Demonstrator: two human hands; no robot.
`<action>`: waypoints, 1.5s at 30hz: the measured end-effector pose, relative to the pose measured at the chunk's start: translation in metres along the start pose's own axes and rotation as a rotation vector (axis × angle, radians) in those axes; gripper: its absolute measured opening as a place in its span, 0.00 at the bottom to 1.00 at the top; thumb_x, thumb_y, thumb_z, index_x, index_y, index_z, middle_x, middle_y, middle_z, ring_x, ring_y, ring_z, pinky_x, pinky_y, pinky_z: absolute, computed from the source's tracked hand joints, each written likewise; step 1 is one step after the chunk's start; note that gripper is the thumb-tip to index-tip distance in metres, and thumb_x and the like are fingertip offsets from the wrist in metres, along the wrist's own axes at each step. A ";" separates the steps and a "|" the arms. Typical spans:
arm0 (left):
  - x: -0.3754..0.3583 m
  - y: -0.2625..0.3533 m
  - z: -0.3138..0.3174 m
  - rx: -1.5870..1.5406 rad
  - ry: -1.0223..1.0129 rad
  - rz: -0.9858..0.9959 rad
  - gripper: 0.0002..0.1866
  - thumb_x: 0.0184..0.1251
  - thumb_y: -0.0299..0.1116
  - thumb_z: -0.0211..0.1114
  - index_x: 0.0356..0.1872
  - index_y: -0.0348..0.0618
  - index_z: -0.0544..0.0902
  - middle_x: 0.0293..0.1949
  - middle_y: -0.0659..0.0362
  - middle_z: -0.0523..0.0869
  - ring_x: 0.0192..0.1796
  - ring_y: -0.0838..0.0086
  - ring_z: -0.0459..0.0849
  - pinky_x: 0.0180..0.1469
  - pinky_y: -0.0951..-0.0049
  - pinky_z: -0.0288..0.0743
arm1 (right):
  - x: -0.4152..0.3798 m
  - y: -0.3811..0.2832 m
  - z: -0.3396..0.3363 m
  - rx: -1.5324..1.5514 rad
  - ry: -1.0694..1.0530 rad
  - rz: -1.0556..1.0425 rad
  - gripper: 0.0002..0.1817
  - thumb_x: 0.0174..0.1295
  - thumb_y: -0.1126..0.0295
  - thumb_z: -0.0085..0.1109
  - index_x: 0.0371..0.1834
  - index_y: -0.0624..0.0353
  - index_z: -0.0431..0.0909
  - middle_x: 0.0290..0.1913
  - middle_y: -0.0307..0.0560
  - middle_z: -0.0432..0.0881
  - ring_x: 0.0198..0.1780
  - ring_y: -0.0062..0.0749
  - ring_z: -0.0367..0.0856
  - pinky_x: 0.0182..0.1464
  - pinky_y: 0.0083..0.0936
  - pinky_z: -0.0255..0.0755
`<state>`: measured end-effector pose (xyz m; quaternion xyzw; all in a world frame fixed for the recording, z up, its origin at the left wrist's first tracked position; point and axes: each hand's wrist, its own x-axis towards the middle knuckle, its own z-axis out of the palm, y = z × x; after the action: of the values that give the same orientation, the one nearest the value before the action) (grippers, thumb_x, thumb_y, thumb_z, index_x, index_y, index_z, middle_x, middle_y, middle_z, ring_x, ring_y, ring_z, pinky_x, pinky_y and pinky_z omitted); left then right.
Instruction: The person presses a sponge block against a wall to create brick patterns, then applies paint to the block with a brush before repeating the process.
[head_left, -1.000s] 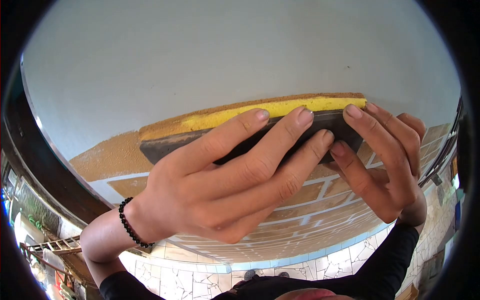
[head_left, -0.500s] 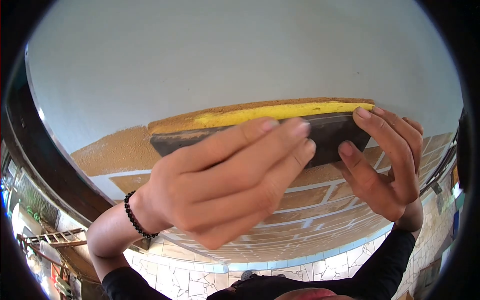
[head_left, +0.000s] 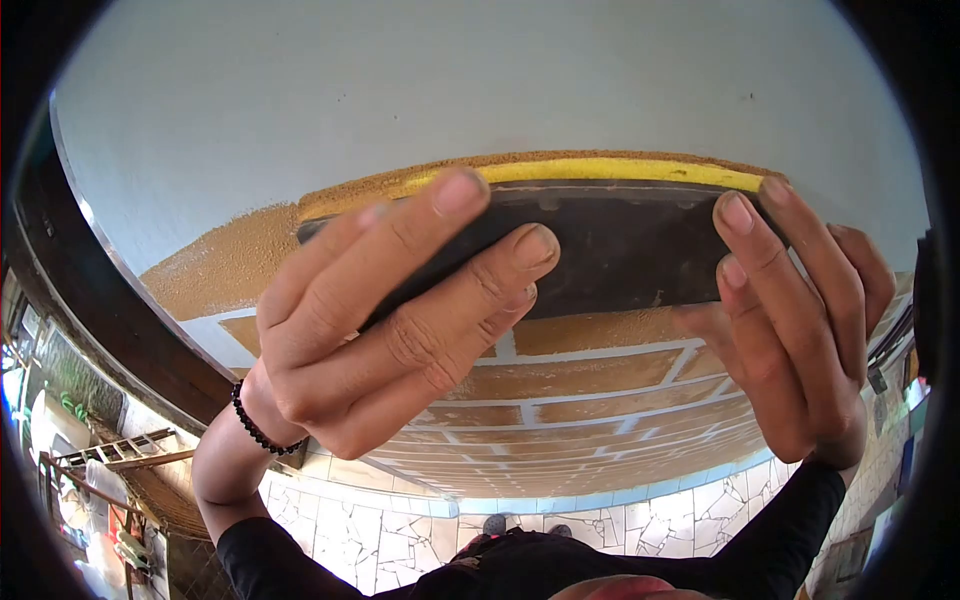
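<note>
A dark rectangular board with a yellow foam layer (head_left: pixel 610 255) lies against the wall, its long side running across. My left hand (head_left: pixel 380 320), with a black bead bracelet at the wrist, has its fingers bent over the board's left part. At the right end my right hand (head_left: pixel 795 310) grips the edge, fingertips on the dark face and one finger by the yellow strip. Brown textured coating (head_left: pixel 225 260) shows on the wall to the left of the board, and a thin band of it runs above the yellow strip.
Plain grey wall (head_left: pixel 560 80) extends above the board. Below are brown brick shapes with pale joint lines (head_left: pixel 590 405). Pale cracked-pattern tiles (head_left: pixel 345 525) cover the floor. A dark frame (head_left: pixel 100 260) borders the wall at left, with a wooden ladder (head_left: pixel 125 450) beyond it.
The board now appears higher in view, with more of its dark face showing. My left hand has shifted left along it, its fingers spreading. My right hand has moved slightly right.
</note>
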<state>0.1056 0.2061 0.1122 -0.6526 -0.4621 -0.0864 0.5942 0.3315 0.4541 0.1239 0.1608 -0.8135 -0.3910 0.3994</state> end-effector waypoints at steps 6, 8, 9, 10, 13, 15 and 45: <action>0.001 0.011 -0.008 -0.023 -0.083 -0.110 0.11 0.59 0.27 0.80 0.43 0.47 0.90 0.57 0.60 0.93 0.72 0.51 0.81 0.71 0.50 0.83 | 0.015 0.002 0.000 0.015 0.042 -0.035 0.32 0.57 0.70 0.80 0.66 0.57 0.79 0.65 0.64 0.84 0.68 0.54 0.81 0.62 0.46 0.79; 0.007 0.009 -0.010 -0.031 -0.098 -0.124 0.13 0.58 0.26 0.80 0.44 0.47 0.91 0.58 0.60 0.92 0.73 0.51 0.80 0.72 0.51 0.82 | 0.017 0.001 0.001 0.024 0.046 -0.001 0.31 0.57 0.70 0.80 0.66 0.55 0.81 0.66 0.63 0.83 0.68 0.53 0.81 0.63 0.45 0.79; 0.008 0.009 -0.009 -0.032 -0.100 -0.131 0.14 0.57 0.26 0.80 0.45 0.46 0.91 0.58 0.60 0.92 0.73 0.52 0.80 0.72 0.51 0.81 | 0.020 0.004 -0.002 0.027 0.030 -0.001 0.31 0.57 0.71 0.80 0.66 0.54 0.81 0.66 0.63 0.83 0.68 0.53 0.81 0.63 0.45 0.79; 0.007 0.010 -0.008 -0.028 -0.094 -0.139 0.14 0.57 0.25 0.80 0.45 0.46 0.91 0.58 0.59 0.92 0.74 0.52 0.80 0.73 0.51 0.81 | 0.020 0.004 -0.001 0.030 0.036 0.000 0.32 0.57 0.71 0.80 0.66 0.53 0.81 0.66 0.63 0.83 0.68 0.52 0.81 0.63 0.45 0.79; 0.006 0.016 -0.008 -0.043 -0.105 -0.176 0.15 0.57 0.22 0.79 0.46 0.45 0.91 0.58 0.59 0.92 0.75 0.53 0.78 0.71 0.53 0.83 | 0.016 0.003 0.008 0.039 0.063 0.003 0.33 0.55 0.71 0.81 0.67 0.51 0.81 0.67 0.62 0.83 0.69 0.52 0.80 0.62 0.44 0.78; 0.006 0.014 -0.007 -0.049 -0.097 -0.164 0.14 0.57 0.22 0.78 0.45 0.45 0.91 0.58 0.59 0.92 0.75 0.54 0.78 0.69 0.54 0.85 | 0.019 0.005 -0.003 0.038 0.001 0.001 0.35 0.55 0.71 0.82 0.68 0.50 0.80 0.67 0.61 0.83 0.69 0.51 0.80 0.61 0.44 0.78; 0.006 -0.002 -0.005 -0.191 0.013 -0.114 0.12 0.56 0.24 0.80 0.42 0.39 0.93 0.57 0.60 0.93 0.70 0.54 0.82 0.59 0.59 0.87 | 0.015 0.004 -0.006 -0.012 -0.013 0.005 0.30 0.59 0.65 0.80 0.65 0.49 0.79 0.66 0.60 0.82 0.64 0.46 0.79 0.56 0.48 0.69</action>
<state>0.1093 0.2045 0.1192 -0.6783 -0.4844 -0.1678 0.5264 0.3266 0.4448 0.1373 0.1538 -0.8141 -0.3960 0.3959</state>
